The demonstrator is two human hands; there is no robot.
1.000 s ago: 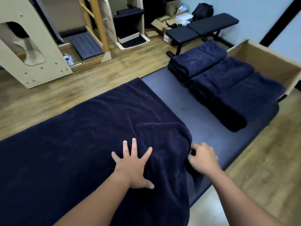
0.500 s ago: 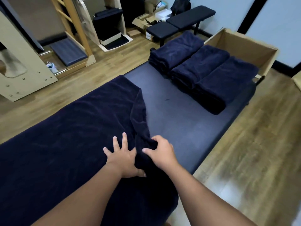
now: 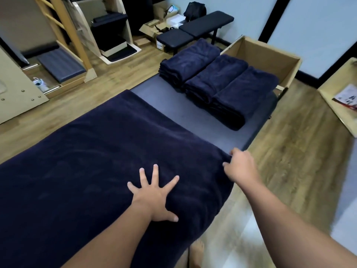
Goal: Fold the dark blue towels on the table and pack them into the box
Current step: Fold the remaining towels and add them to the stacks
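Note:
A large dark blue towel [image 3: 92,161] lies spread over the near part of the dark table [image 3: 173,105]. My left hand [image 3: 154,194] presses flat on it with fingers splayed. My right hand [image 3: 240,166] pinches the towel's right front corner at the table's edge. Three stacks of folded dark blue towels [image 3: 218,82] sit side by side at the table's far end. Behind them stands an empty cardboard box [image 3: 270,55] with its top open.
A black padded bench [image 3: 195,29] stands beyond the table. Wooden gym frames [image 3: 63,41] and small boxes fill the back left. A second cardboard box [image 3: 342,99] sits at the right edge. Wooden floor [image 3: 289,151] runs along the table's right side.
My right hand pulled the bunched towel edge back out to the right, so the towel now lies flat. My left hand stayed pressed on the towel.

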